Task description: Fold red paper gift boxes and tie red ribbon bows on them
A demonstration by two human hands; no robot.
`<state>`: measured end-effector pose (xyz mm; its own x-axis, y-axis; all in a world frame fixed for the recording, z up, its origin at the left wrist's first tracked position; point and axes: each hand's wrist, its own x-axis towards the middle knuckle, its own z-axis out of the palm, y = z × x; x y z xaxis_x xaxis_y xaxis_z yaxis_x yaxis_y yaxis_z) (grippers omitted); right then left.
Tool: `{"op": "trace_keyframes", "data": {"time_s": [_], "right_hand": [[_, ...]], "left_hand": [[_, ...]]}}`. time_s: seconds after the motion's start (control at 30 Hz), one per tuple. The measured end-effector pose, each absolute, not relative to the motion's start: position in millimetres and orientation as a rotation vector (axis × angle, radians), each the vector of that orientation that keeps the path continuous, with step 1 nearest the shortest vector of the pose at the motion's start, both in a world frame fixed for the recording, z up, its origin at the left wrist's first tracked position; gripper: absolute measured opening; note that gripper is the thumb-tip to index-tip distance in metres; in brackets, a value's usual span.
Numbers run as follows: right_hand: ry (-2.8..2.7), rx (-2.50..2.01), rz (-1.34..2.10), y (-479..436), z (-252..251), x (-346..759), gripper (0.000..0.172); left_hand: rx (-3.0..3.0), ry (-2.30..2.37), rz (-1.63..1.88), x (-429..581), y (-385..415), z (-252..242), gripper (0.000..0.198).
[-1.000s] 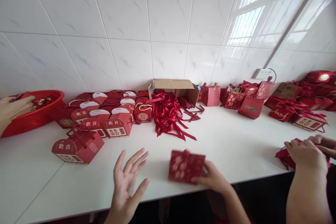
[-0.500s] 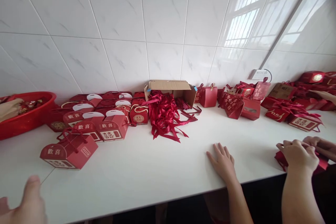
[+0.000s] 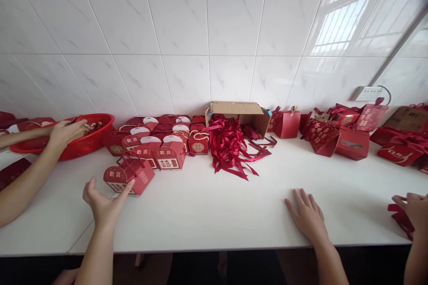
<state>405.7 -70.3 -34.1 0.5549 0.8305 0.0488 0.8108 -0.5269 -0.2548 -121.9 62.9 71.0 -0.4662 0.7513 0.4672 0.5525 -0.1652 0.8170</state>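
My left hand (image 3: 105,202) is beside a red gift box (image 3: 142,180) with a twisted red cord handle and Chinese characters on it. Thumb and fingers are spread wide, and the thumb overlaps the box's front lower edge; whether it touches is unclear. Farther right, my right hand (image 3: 308,216) lies palm down on the white table (image 3: 207,213), fingers apart and holding nothing. Behind the nearer box, several similar red boxes (image 3: 172,156) stand in rows. A heap of dark red ribbons (image 3: 230,147) spills from a cardboard box (image 3: 236,107) lying on its side.
At left, another person's hands (image 3: 65,133) reach into a red basin (image 3: 90,144) of small wrapped items. At the right edge, a co-worker's hand (image 3: 417,209) holds something red. Red bags and boxes (image 3: 352,142) line the tiled wall, below a power strip (image 3: 366,93).
The view has swung left, so the table's contents sit farther right. My left hand has come from the lower left corner to the nearest gift box. My right hand stays flat on the table.
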Motion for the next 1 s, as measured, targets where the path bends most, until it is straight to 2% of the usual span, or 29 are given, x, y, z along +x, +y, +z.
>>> {"op": "trace_keyframes", "data": {"time_s": [0.13,0.27,0.43,0.6,0.77,0.87,0.93,1.0], "right_hand": [[-1.369,-2.539,0.127,-78.7,-36.0,398.5,0.069],[-1.341,-2.534,0.133,-83.6,-37.1,390.8,0.068],[-1.283,-2.523,0.160,-81.8,-32.7,363.2,0.064],[-1.477,-2.291,0.307,-75.2,-26.2,327.2,0.055],[-1.634,-2.095,0.418,-60.3,-13.1,307.0,0.048],[-1.810,-2.013,0.455,-42.0,1.4,294.2,0.051],[-1.866,-2.017,0.463,-27.5,8.7,286.4,0.056],[-1.904,-2.008,0.480,-14.1,12.1,281.4,0.058]], "left_hand": [[1.354,1.801,1.535,-126.3,65.8,80.7,0.085],[1.451,1.634,1.493,-102.7,38.4,59.6,0.077],[1.629,1.283,1.390,-41.2,-7.3,24.9,0.089],[1.604,1.363,1.364,-10.7,-2.6,35.0,0.094],[1.646,1.111,1.251,11.4,-8.3,33.9,0.095],[1.645,1.128,1.245,27.5,-22.7,25.1,0.101],[1.676,1.063,1.169,33.3,-29.1,23.5,0.095],[1.702,0.974,1.131,34.7,-30.6,27.7,0.079]]}}
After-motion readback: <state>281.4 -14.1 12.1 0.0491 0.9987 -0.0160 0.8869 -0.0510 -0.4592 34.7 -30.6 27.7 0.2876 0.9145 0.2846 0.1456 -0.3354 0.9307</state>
